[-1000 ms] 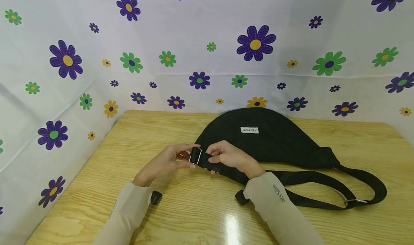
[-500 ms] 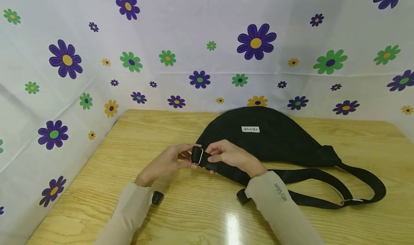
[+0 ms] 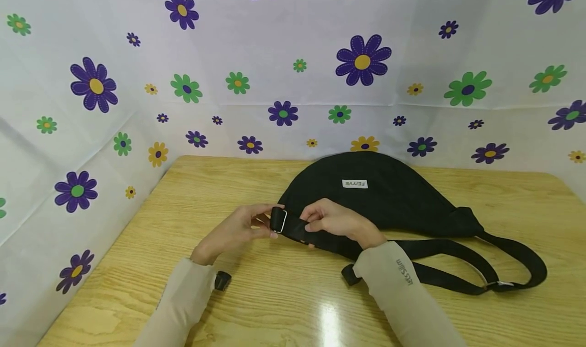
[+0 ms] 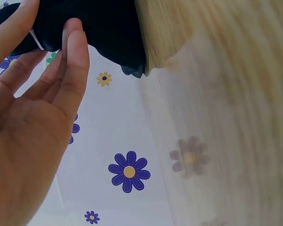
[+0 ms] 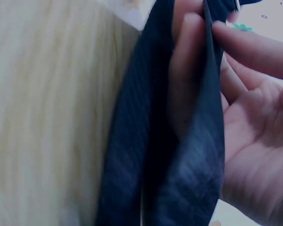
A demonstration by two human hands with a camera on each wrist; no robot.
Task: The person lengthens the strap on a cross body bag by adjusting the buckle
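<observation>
A black waist bag (image 3: 316,181) with a white label lies on the wooden table. Its strap (image 3: 294,228) runs through a silver rectangular slider (image 3: 286,219) at the bag's left end. My left hand (image 3: 231,232) holds the folded strap at this slider, thumb below and fingers above. Just to the right, my right hand (image 3: 336,220) pinches the strap between thumb and fingers. In the right wrist view the strap (image 5: 193,160) passes between the thumb and the fingers (image 5: 186,52). The left wrist view shows the slider only in part, at its top left corner.
A black buckle end (image 3: 222,281) lies by the left sleeve, and another black strap end (image 3: 350,275) by the right sleeve. The looped strap (image 3: 535,260) spreads to the right with a second slider (image 3: 501,284). A flowered cloth (image 3: 256,41) stands behind the table (image 3: 220,179).
My right hand has slid a little to the right along the strap, away from the slider. The left hand has stayed nearly still; the slider has shifted slightly.
</observation>
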